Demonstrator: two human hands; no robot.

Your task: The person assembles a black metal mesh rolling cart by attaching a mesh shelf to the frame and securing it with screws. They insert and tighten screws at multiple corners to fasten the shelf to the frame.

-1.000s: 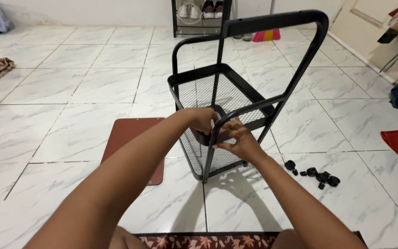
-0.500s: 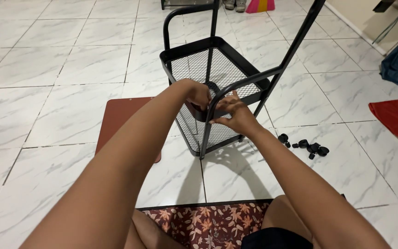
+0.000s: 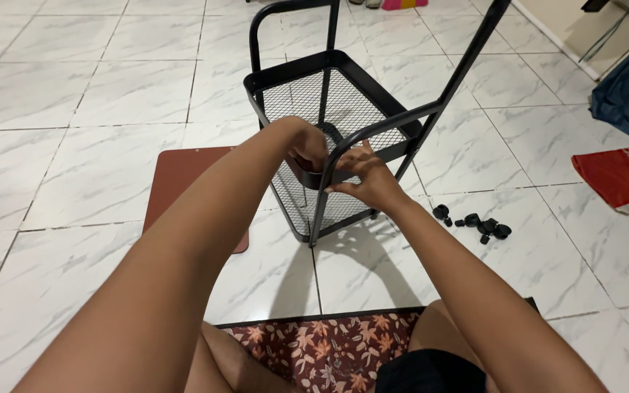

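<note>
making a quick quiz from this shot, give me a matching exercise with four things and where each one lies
Things:
1. brown board
2. black caster wheels
3. red bag
4. floral mat

Places:
A. far right on the floor tiles
B. nearest edge, under the person's legs
C. left of the black mesh cart
D. right of the cart, near the right forearm

Pairs: 1-C, 2-D, 3-A, 4-B

My view has dipped lower, so the floral mat (image 3: 329, 348) under my legs now shows and the far end of the room has slid out of sight. My left hand (image 3: 306, 145) has reached deeper inside the black mesh cart (image 3: 329, 94), and my right hand (image 3: 368, 178) has opened, fingers spread against the corner post.
</note>
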